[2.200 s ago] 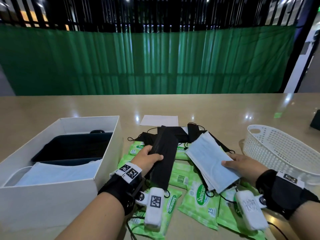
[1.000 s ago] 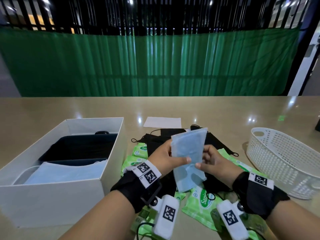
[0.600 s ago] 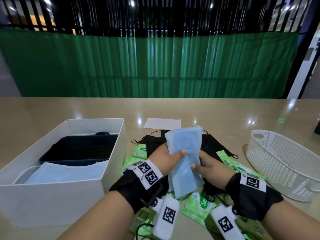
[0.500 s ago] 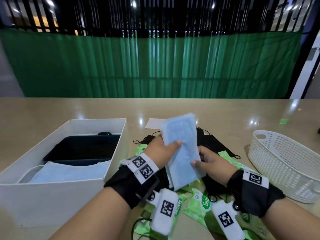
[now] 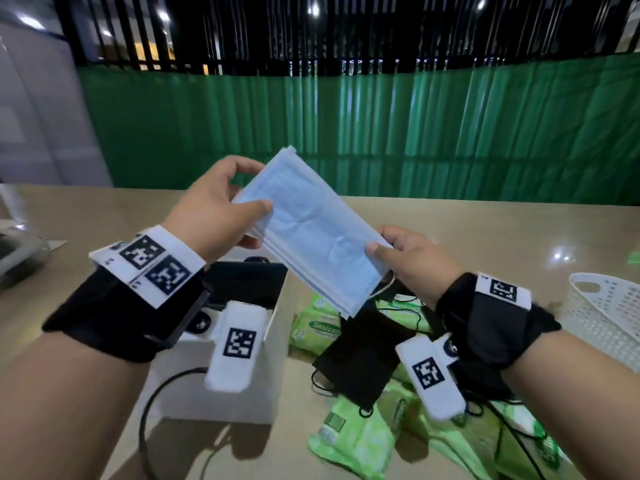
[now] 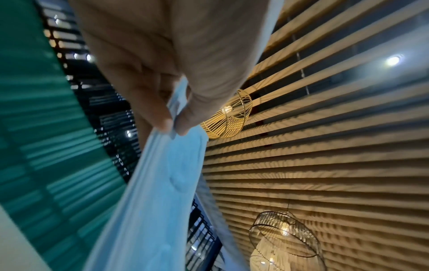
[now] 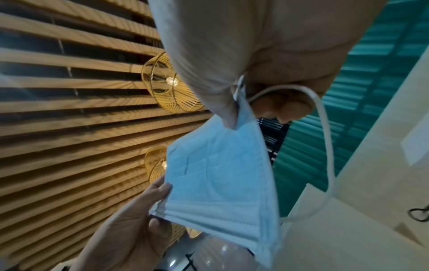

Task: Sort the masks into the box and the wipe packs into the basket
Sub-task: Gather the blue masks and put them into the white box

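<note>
A stack of light blue masks [image 5: 311,230] [image 6: 160,183] [image 7: 220,174] is held up in the air between both hands, above the table. My left hand [image 5: 221,202] [image 6: 171,124] pinches its upper left end with thumb and fingers. My right hand [image 5: 401,251] [image 7: 234,113] pinches the lower right end, where a white ear loop [image 7: 322,139] hangs out. Below, the white box [image 5: 242,393] holds dark masks and is partly hidden by my left wrist. Black masks [image 5: 360,358] and green wipe packs [image 5: 349,441] lie on the table. The white basket [image 5: 613,313] stands at the right edge.
The tan table [image 5: 502,233] stretches back to a green curtain [image 5: 381,133]. A grey object [image 5: 17,251] sits at the far left edge. A black cable [image 5: 152,410] hangs from my left wrist in front of the box.
Both hands have lifted the blue masks higher off the pile and turned them from upright to slanting, left end high. The view has shifted, so the box now lies under my left wrist.
</note>
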Motion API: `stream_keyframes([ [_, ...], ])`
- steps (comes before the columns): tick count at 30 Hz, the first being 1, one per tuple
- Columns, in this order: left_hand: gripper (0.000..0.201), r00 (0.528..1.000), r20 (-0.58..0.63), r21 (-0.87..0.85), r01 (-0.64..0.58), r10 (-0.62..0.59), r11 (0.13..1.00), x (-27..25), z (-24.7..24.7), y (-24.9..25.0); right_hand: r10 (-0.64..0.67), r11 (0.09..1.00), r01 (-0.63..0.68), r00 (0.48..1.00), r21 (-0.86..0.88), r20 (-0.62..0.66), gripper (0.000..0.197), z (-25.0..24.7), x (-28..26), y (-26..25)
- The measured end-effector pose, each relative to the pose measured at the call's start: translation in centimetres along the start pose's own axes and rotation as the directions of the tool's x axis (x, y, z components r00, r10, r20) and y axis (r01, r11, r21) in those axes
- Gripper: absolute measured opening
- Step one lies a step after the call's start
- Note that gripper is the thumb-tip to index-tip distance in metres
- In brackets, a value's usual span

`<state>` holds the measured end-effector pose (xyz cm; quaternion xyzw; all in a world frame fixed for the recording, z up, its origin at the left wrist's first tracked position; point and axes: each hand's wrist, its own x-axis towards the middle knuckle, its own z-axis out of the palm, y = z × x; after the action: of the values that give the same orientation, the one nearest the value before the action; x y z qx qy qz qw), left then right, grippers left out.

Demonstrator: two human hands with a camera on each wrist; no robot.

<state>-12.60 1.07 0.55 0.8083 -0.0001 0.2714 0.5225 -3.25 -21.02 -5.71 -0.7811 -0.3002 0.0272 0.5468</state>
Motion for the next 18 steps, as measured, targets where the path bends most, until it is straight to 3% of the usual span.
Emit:
stream_keyframes([
  [3, 0.029, 0.996, 0.011, 0.081, 0.082, -0.083, 0.993, -0.3, -2.6, -0.8, -0.047, 0.999, 0.048, 0.996, -0.012, 0.071, 0.014, 2.4, 1.3, -1.2],
  [7, 0.032, 0.981, -0.074, 0.031, 0.182, -0.180, 0.983, -0.8, -5.8, -2.2, -0.061, 0.998, 0.064, 0.993, -0.023, 0.103, 0.008, 6.1, 2.8, -2.0],
  [11, 0.033, 0.928, -0.195, -0.058, 0.312, -0.317, 0.948, -1.2, -9.0, -3.7, 0.033, 0.982, 0.011, 0.974, -0.191, 0.223, 0.050, 8.5, 2.8, -1.8],
  [15, 0.037, 0.864, -0.232, -0.064, 0.445, -0.447, 0.893, -1.9, -10.8, -5.9, 0.062, 0.918, 0.117, 0.903, -0.380, 0.426, 0.058, 10.4, 1.8, -0.8],
  [18, 0.044, 0.818, -0.206, -0.042, 0.541, -0.537, 0.840, -2.5, -10.7, -7.4, 0.081, 0.860, 0.189, 0.866, -0.474, 0.493, 0.055, 11.3, 1.5, 0.0],
])
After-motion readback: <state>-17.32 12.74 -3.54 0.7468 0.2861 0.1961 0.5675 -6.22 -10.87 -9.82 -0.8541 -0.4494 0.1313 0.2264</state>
